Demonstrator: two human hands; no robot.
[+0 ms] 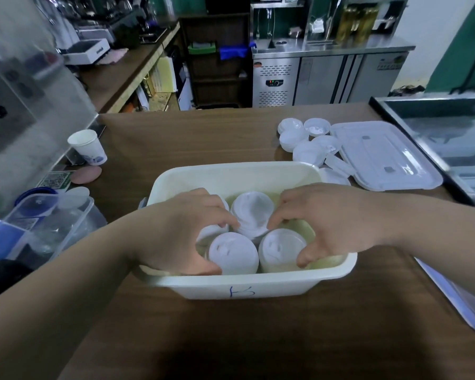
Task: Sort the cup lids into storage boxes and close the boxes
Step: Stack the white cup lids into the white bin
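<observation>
Reaching into the cream box (258,175) with both hands, a person works at a brown table (189,138). The box sits mid-table, open, with a blue mark (242,292) handwritten on its near wall.

White cup lids stand in stacks inside. The front-left stack (233,252) and front-right stack (281,246) sit side by side against the near wall, and the back stack (254,212) is just behind, between them. One more stack is mostly hidden under the left fingers.

The left hand (181,231) curls round the front-left stack, thumb on the near side, fingertips on the far side. The right hand (324,223) curls round the front-right stack the same way, thumb low at the near right, index finger touching near the back stack's edge. Both hands grip; how firmly is unclear because of blur.

Loose lids (302,141) lie in a pile on the table behind the box, to the right. The box cover (381,154), clear white and flat, lies just right of that pile, touching or overlapping a few lids.

On the left are a paper cup (88,146), upright and well apart from the box, and a clear tub (50,223) near the table edge.
</observation>
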